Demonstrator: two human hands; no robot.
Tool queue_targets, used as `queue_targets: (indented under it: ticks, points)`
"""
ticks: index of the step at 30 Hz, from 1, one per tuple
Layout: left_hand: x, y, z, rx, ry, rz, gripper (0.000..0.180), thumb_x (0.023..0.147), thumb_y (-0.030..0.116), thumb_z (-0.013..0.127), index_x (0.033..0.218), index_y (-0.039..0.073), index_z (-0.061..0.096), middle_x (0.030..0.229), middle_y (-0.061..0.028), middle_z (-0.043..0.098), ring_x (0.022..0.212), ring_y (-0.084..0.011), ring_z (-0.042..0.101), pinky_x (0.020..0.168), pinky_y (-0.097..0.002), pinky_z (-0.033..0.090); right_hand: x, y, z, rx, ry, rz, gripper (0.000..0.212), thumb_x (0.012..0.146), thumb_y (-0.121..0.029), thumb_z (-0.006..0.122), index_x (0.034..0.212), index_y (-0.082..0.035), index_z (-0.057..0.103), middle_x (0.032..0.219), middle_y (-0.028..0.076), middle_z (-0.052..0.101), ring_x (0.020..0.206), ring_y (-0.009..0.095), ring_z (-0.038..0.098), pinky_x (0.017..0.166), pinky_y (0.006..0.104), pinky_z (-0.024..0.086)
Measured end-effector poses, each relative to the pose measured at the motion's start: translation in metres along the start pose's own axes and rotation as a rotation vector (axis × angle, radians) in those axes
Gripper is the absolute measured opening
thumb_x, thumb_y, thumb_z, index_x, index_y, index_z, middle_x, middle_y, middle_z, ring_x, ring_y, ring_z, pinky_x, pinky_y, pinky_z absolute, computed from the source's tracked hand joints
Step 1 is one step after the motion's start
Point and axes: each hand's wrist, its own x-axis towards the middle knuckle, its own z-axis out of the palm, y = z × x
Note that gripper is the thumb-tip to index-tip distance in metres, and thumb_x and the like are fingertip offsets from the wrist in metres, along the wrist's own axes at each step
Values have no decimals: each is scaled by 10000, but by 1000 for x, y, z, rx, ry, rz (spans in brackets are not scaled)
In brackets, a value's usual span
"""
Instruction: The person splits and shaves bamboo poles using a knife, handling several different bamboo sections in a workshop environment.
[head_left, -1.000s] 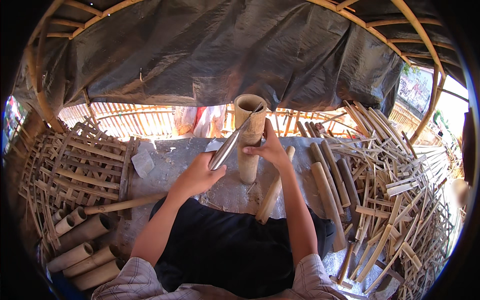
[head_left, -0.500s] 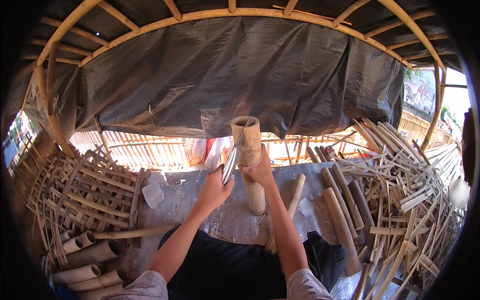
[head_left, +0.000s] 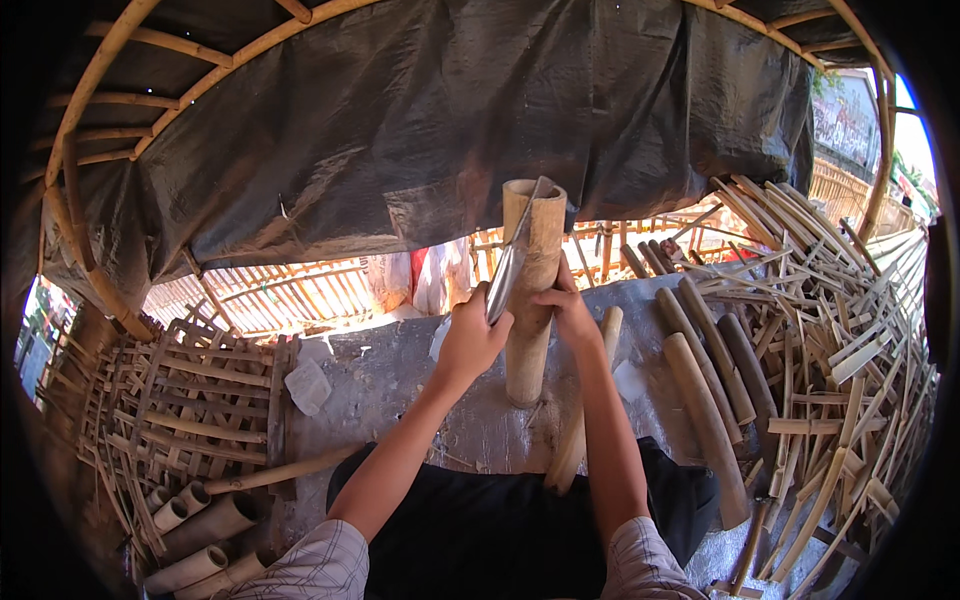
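A thick bamboo tube (head_left: 528, 365) stands upright on the grey work surface (head_left: 400, 365), its hollow end up. My right hand (head_left: 572, 315) grips its right side at mid-height, thumb across the front and the other fingers hidden behind. My left hand (head_left: 474, 340) is closed round the handle of a large knife (head_left: 511, 262). The blade slants up along the tube's left front, and its tip reaches the top rim. Whether the edge has entered the bamboo I cannot tell. Between my forearms and the tube lies a thinner bamboo pole (head_left: 572, 450).
Several bamboo lengths (head_left: 705, 420) lie right of the tube, beside a heap of split strips (head_left: 830, 330). At left are a bamboo lattice (head_left: 205, 390) and several cut tubes (head_left: 190, 570). A black tarp (head_left: 400, 130) hangs ahead, and dark cloth (head_left: 470, 540) covers my lap.
The view has shifted, so the surroundings sit differently. My right hand now holds the tube with its thumb across the front. The knife's tip still lies at the top rim.
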Motion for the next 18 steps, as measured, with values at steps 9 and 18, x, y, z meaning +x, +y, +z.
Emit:
queue_targets:
  ticks: [9, 18]
  points:
    - [45, -24, -2, 45, -62, -50, 293, 892, 134, 644, 1123, -37, 584, 775, -243, 668, 721, -427, 691, 649, -444, 521, 27, 17, -23, -207, 39, -105, 924, 774, -255, 898, 1517, -19, 403, 1416, 128, 574, 1280, 246, 561, 1072, 389, 457]
    - [33, -37, -3, 61, 48, -38, 185, 897, 100, 643, 1021, -33, 608, 676, -168, 605, 603, -317, 644, 597, -409, 496, 34, 36, -6, -312, 139, -293, 751, 760, -283, 881, 1355, 21, 538, 1252, 142, 676, 1155, 229, 639, 1019, 374, 483]
